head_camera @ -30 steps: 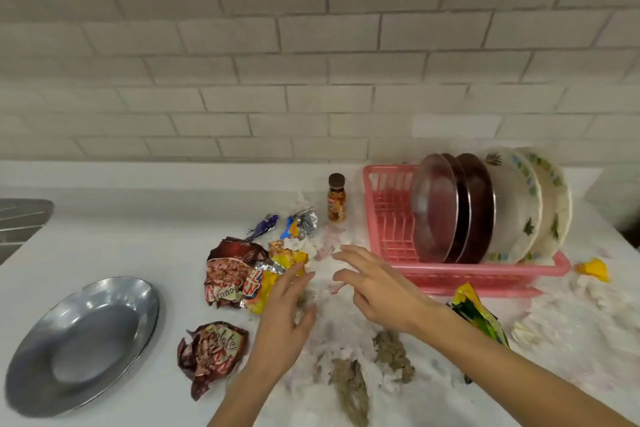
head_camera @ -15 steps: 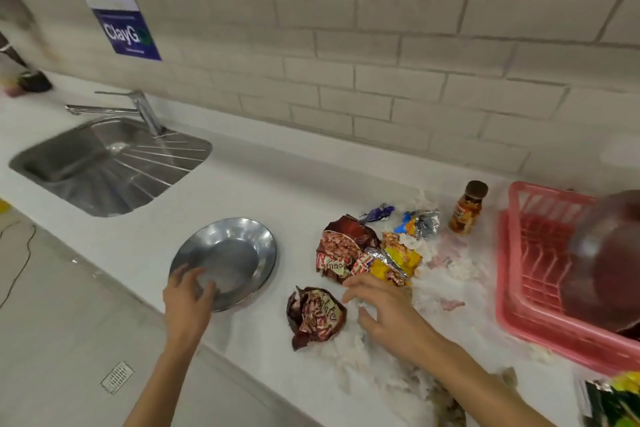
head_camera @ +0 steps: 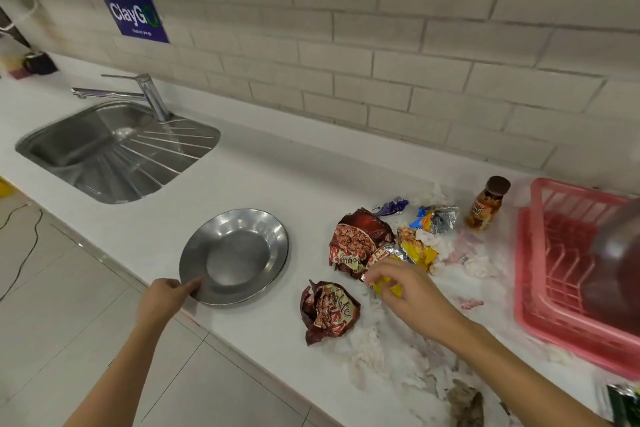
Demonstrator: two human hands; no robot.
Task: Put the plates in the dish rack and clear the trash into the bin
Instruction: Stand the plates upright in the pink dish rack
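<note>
On counter (head_camera: 277,177), left hand (head_camera: 162,298) gripping plate (head_camera: 235,253), right hand (head_camera: 412,291) pinching wrapper (head_camera: 388,288), red packets (head_camera: 329,312) between

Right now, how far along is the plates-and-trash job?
Done: a dark plate stands in the pink rack. In hand: left hand holds the metal plate by its rim; right hand pinches a yellow wrapper. Left: brown wrappers, tissue, bottle on the counter; no bin in view.

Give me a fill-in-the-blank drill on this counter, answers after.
The ____ hand grips the steel plate by its rim.
The right hand pinches a ____ wrapper.
The bottle stands upright beside the ____ dish rack.
Missing: left; yellow; pink.
</note>
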